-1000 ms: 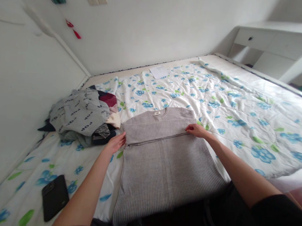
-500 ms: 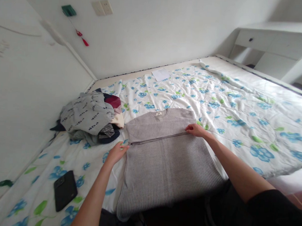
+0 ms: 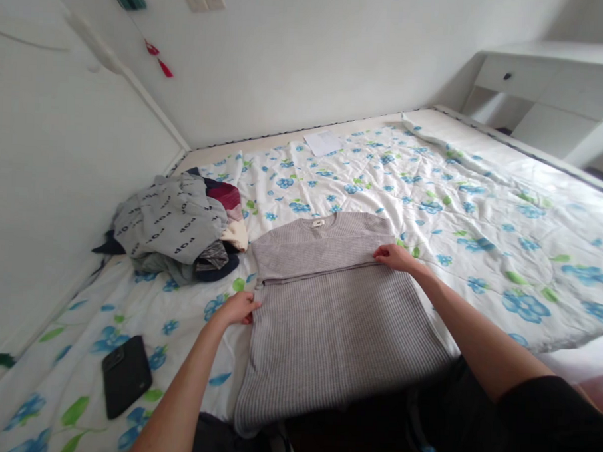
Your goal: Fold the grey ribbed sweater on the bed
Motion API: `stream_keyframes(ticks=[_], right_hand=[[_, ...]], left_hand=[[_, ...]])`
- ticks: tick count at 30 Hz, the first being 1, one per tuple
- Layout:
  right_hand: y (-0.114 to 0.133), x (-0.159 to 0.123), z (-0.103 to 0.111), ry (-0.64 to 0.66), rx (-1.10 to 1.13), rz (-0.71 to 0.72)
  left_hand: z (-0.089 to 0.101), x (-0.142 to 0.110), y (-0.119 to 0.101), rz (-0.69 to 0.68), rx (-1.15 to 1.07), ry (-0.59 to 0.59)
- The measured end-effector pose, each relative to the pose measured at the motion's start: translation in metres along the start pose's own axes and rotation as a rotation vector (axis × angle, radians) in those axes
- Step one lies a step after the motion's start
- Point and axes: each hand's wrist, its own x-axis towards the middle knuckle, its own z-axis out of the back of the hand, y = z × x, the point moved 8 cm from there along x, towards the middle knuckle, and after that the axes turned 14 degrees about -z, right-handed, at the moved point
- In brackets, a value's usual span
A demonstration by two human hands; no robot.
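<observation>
A grey ribbed sweater (image 3: 337, 327) lies spread on the bed, its neckline and label toward the wall. Both sleeves are laid across the chest, one over the other, and the hem hangs at the bed's near edge. My left hand (image 3: 240, 308) is at the sweater's left side, just below the sleeves, with curled fingers pinching the edge. On the right, my right hand (image 3: 394, 257) has its fingertips closed on the lower edge of the folded sleeve; its thumb and fingers are together.
To the left sits a heap of clothes (image 3: 166, 220), topped by a grey garment with printed letters. A black phone (image 3: 126, 376) lies nearer on the floral sheet (image 3: 480, 260). Paper (image 3: 324, 144) rests near the wall. A white desk (image 3: 547, 83) stands at the far right.
My left hand has moved slightly down along the sweater's left edge, and its fingers have curled in on it. My right hand stays at the sleeve. The view has shifted slightly.
</observation>
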Motion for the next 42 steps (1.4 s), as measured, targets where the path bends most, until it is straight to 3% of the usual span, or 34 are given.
stream_keyframes(ticks=[4,10,12,15,17,21,25,28,34,37,42], right_hand=[[-0.001,0.000,0.000,-0.016,-0.008,-0.014],[-0.002,0.001,0.002,-0.016,-0.010,-0.013],[-0.006,0.001,0.009,-0.040,-0.031,-0.062],[-0.025,-0.003,0.022,-0.031,-0.098,-0.244],[-0.042,-0.012,0.025,0.062,-0.093,-0.388],[-0.074,-0.048,0.018,0.366,-0.009,-0.597],[-0.084,-0.093,0.002,0.653,-0.005,-0.648],[-0.083,-0.120,-0.011,0.767,-0.032,-0.638],[-0.086,-0.144,-0.019,0.756,-0.092,-0.626],[-0.096,-0.147,-0.010,0.775,-0.132,-0.645],[-0.103,-0.143,0.008,0.681,-0.162,-0.660]], left_hand=[[-0.016,-0.008,0.008,0.105,-0.128,0.149],[-0.022,-0.014,0.011,0.076,-0.278,0.236],[-0.020,-0.014,0.010,0.069,-0.283,0.232],[-0.019,-0.016,0.009,0.068,-0.262,0.252],[-0.020,-0.017,0.008,0.058,-0.252,0.264],[-0.018,-0.023,0.000,0.035,-0.261,0.243],[-0.013,-0.034,-0.011,0.021,-0.192,0.216],[-0.014,-0.044,-0.017,0.006,-0.143,0.235],[-0.026,-0.064,-0.013,0.019,-0.072,0.292],[-0.030,-0.074,-0.012,0.041,-0.055,0.251],[-0.037,-0.091,-0.014,0.050,-0.060,0.271]])
